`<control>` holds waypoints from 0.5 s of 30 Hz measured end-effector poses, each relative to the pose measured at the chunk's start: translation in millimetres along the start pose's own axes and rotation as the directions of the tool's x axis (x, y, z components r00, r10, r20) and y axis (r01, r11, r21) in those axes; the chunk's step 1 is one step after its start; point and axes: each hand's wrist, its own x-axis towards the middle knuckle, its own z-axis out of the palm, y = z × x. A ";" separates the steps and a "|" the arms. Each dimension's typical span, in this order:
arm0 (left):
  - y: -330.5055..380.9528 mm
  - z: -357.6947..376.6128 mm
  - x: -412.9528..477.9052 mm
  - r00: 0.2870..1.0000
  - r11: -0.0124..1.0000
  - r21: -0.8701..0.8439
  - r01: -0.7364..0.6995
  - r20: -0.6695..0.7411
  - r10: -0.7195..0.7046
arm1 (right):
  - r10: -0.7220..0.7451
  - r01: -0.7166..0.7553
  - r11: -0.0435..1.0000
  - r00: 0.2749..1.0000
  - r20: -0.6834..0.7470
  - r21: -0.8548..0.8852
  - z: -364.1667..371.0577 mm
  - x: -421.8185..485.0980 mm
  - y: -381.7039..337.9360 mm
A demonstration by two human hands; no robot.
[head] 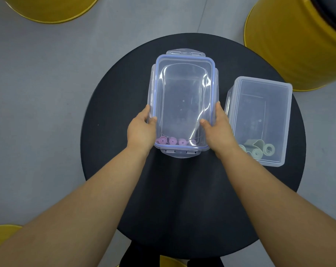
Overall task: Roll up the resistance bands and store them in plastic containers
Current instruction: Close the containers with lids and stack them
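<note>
Biggest worry first: the round black bench (109, 180) is small, and the open container (286, 122) sits out toward its right edge, close by our right forearm. If we swing an elbow out while fiddling, we reckon it could get shoved off onto the floor.

Next is the lidded container (151, 97) in the middle. Its blue-rimmed lid (182, 97) is lying on top, but the end latch flaps (179, 152) look flipped outward, so we'd guess it isn't locked. Lift it by the lid now and the box underneath could drop away and tip.

Our left hand (142, 130) and right hand (217, 130) are apart, one clamped on each long side of that lid, thumbs on top and fingers wrapped over the edge. Press unevenly and one corner may not seat.

The rolled pink bands (172, 141) sit inside at the near end. The green bands (259, 150) are at the near end of the open container, and one looks partly unrolled, so it might spring loose.

Writing-wise, there's no brand, label or text we can read anywhere. If anything's moulded into the plastic, it's too faint to tell.
</note>
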 end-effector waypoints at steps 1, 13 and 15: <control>-0.8 0.4 0.2 1.000 1.000 -0.001 0.000 -0.003 0.000 | -0.006 0.006 1.000 1.000 0.002 0.002 -0.4 -0.4 0.5; -2.1 1.8 -6.1 1.000 1.000 0.012 -0.015 -0.001 0.015 | -0.018 0.018 0.999 1.000 0.003 0.043 -4.4 -3.9 7.2; -2.7 2.4 -6.4 1.000 1.000 -0.007 -0.007 -0.005 0.007 | -0.024 0.024 0.999 1.000 -0.002 0.039 -4.2 -3.5 7.2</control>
